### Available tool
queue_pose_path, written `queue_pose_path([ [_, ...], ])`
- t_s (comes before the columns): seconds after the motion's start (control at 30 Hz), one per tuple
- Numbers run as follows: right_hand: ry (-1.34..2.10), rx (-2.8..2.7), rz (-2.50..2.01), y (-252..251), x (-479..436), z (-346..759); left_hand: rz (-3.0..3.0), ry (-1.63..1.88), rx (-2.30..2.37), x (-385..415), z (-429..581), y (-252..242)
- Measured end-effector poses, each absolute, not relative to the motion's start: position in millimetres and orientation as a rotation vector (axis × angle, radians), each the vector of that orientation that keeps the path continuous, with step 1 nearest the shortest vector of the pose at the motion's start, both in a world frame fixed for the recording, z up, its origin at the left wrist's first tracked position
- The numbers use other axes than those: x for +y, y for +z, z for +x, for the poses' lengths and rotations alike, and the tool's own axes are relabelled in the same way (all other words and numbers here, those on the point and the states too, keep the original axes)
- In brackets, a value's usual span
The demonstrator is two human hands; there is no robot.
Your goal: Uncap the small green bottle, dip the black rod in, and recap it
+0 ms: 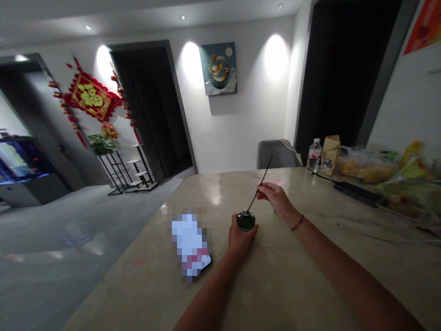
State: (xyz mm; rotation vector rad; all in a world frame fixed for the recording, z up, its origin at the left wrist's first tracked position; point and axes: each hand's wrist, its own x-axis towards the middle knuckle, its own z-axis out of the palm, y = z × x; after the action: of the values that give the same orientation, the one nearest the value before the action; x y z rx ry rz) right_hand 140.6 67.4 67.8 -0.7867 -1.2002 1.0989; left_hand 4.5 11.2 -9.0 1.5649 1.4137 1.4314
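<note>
My left hand point(240, 239) is wrapped round a small dark green, round-bellied bottle point(245, 222) with a narrow pale mouth, standing upright on the table. A thin dark stick point(265, 172) slants up and to the right out of the bottle's mouth. Above and to the right of the bottle, my right hand point(272, 194) pinches this stick partway along its length. The stick's lower end is at or inside the mouth; I cannot tell how deep it goes. A thin band circles my right wrist.
A phone point(191, 246), its screen blurred out, lies left of my left hand on the pale glossy table point(138, 280). Along the right stand a water bottle point(314, 155), a paper bag point(330, 155), plastic bags point(367, 163) and a black power strip point(358, 193). A grey chair point(277, 154) is behind.
</note>
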Motion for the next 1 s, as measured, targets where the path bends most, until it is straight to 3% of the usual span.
queue_pose_path([
  [0.37,1.117,-1.797,-1.081,50,68,132,1.556,1.459,1.378,11,4,-8],
  [0.57,0.892,-1.943,-1.066,51,63,131,1.554,1.444,1.392,12,4,-11],
  [0.8,1.066,-2.011,-0.971,42,77,152,1.588,1.443,1.413,16,2,-13],
  [1.0,0.904,-2.034,-1.172,36,92,177,1.552,1.457,1.439,21,2,-17],
])
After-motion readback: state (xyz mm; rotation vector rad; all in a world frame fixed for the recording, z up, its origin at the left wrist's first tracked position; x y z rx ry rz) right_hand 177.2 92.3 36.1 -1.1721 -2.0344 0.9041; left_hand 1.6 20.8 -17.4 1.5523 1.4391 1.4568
